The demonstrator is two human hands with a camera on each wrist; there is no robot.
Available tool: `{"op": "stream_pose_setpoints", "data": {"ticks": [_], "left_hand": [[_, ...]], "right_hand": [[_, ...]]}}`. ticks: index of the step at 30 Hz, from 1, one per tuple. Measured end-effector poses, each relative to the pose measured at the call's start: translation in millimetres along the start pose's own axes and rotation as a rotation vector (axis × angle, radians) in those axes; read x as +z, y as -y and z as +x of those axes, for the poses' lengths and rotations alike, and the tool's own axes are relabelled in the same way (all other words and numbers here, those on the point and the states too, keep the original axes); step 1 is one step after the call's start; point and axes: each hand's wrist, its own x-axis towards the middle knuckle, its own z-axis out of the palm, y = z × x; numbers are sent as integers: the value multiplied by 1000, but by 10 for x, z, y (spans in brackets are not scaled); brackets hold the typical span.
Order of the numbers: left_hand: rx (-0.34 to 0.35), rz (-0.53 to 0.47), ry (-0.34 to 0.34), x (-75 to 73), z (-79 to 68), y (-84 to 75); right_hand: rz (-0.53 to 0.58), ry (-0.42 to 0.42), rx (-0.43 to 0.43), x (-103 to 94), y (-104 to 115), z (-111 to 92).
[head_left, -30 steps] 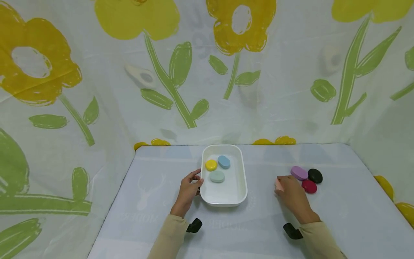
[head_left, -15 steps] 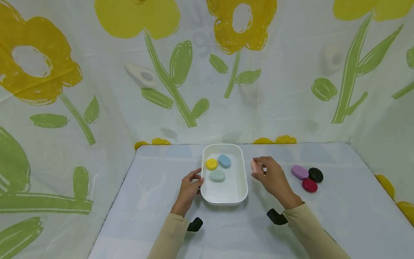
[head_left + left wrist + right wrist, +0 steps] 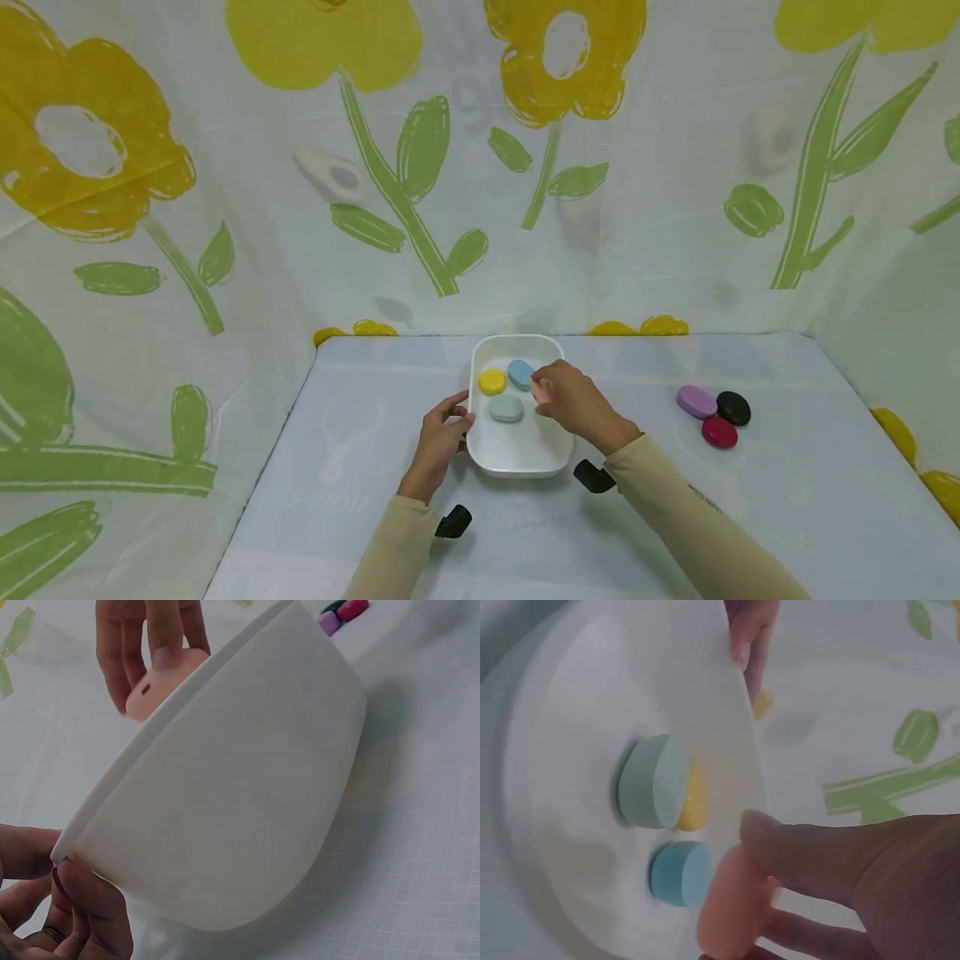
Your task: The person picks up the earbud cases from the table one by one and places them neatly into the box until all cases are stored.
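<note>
My left grip point(image 3: 442, 429) pinches the left rim of the white tray point(image 3: 521, 454). In it lie a yellow piece point(image 3: 492, 382), a green piece point(image 3: 506, 408) and a blue piece point(image 3: 520, 374). Over it, a pink piece point(image 3: 739, 904) is held between thumb and fingers of my right grip point(image 3: 583, 406). Farther right, a purple piece point(image 3: 697, 402), a red piece point(image 3: 720, 432) and a black piece point(image 3: 733, 408) lie together on the table point(image 3: 637, 533).

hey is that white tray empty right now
Not empty: the white tray holds a yellow block, a blue block and a pale green block.
</note>
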Motion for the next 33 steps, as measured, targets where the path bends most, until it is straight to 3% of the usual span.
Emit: {"op": "stream_pose_setpoints", "data": {"ticks": [4, 16, 27, 33], "left_hand": [[17, 1, 11, -10, -14, -1], [27, -11, 26, -15, 0, 20], [25, -11, 24, -6, 18, 12], [16, -9, 22, -1, 10, 5]], "right_hand": [[-82, 61, -36, 50, 27, 104], [-129, 177, -21, 127, 74, 214], [-115, 143, -30, 185, 15, 216], [-19, 2, -43, 89, -72, 14]]}}
